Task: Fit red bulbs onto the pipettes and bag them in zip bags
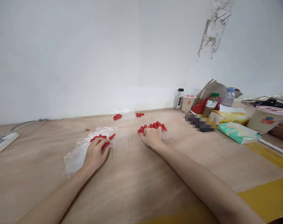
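Tubes with red caps (164, 128) fan out at the right hand (152, 137), seemingly done; bare clear tubes (121, 143) between both hands look outstanding. The left hand (96, 154) curls over loose red caps (99, 137); whether either pinches anything, I can't tell.

Pale wall (85, 62) (peeling patch (215, 34) at upper right), brown tabletop (122, 193) against it, yellow strips (267, 197) at lower right
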### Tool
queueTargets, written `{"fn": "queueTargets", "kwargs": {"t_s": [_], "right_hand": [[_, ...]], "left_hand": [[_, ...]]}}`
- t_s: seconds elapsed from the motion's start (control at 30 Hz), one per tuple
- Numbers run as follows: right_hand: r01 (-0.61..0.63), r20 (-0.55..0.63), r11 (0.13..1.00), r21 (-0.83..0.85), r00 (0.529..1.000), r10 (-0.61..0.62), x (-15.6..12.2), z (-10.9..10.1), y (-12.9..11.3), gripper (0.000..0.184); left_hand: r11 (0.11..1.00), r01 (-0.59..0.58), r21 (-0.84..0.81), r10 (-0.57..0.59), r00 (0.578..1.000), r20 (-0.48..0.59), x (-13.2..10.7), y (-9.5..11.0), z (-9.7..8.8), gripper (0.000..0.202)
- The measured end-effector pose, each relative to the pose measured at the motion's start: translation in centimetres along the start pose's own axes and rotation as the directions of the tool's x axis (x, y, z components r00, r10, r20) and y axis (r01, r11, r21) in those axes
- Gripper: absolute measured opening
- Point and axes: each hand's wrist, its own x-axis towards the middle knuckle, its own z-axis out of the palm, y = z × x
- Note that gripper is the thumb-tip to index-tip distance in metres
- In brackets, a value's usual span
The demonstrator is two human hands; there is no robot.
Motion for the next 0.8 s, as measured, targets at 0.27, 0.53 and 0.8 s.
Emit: {"fn": "queueTargets", "kwargs": {"t_s": [0.27,0.53,0.8], "right_hand": [[0.077,0.114,0.996,0.052,0.99,-0.083,-0.3,0.2,-3.5,0.025],[-0.002,0.242,1.0,0.03,0.97,-0.006,0.7,0.1,-5.4,0.027],[0.076,0.235,0.997,0.018,0.969,-0.078,0.4,0.5,-5.7,0.021]], "left_hand": [[0.99,0.043,0.137,-0.041,0.999,-0.016,0.0,0.2,-1.0,0.016],[0.989,0.124,0.086,-0.128,0.991,0.04,-0.4,-0.5,-1.1,0.016],[0.995,0.095,0.033,-0.097,0.993,0.064,-0.3,-1.4,-0.6,0.014]]}}
